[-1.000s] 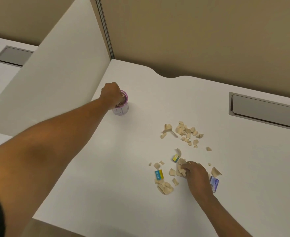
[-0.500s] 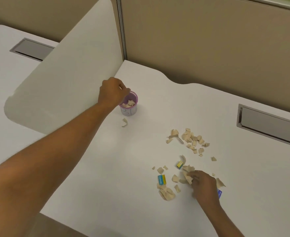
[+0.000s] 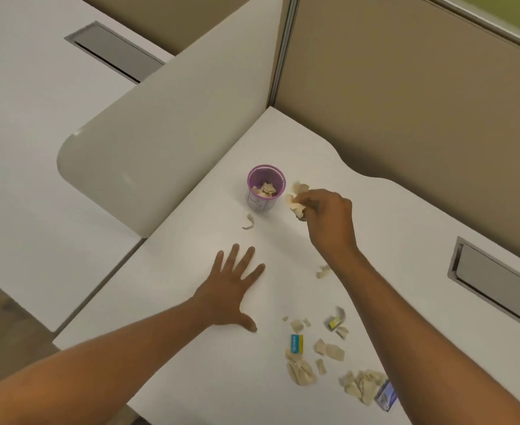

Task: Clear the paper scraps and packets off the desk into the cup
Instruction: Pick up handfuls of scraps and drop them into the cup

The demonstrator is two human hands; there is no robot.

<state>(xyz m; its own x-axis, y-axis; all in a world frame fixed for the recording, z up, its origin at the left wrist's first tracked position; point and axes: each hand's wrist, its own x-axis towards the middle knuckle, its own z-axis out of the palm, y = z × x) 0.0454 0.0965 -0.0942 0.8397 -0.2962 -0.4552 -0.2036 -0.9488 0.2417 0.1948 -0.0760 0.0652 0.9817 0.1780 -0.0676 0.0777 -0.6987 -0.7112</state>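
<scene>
A purple-rimmed cup (image 3: 265,202) stands upright on the white desk (image 3: 191,332) and holds a few beige scraps. My right hand (image 3: 329,219) hovers just right of the cup, shut on a bunch of beige paper scraps (image 3: 297,197). My left hand (image 3: 232,289) rests flat on the desk, fingers spread, holding nothing. One curled scrap (image 3: 249,221) lies in front of the cup. More loose scraps (image 3: 301,369) lie near the front edge with a blue-and-yellow packet (image 3: 297,344), a small yellow packet (image 3: 334,323) and a purple packet (image 3: 386,395).
A pale divider panel (image 3: 166,142) rises to the left of the cup, and a tan partition wall (image 3: 406,102) runs behind the desk. A grey cable flap (image 3: 495,286) is set into the desk at the right. Another scrap (image 3: 323,271) lies beside my right forearm.
My right hand lifted a bunch of scraps from the pile and carried it up beside the cup. My left hand left the cup and came down flat on the desk.
</scene>
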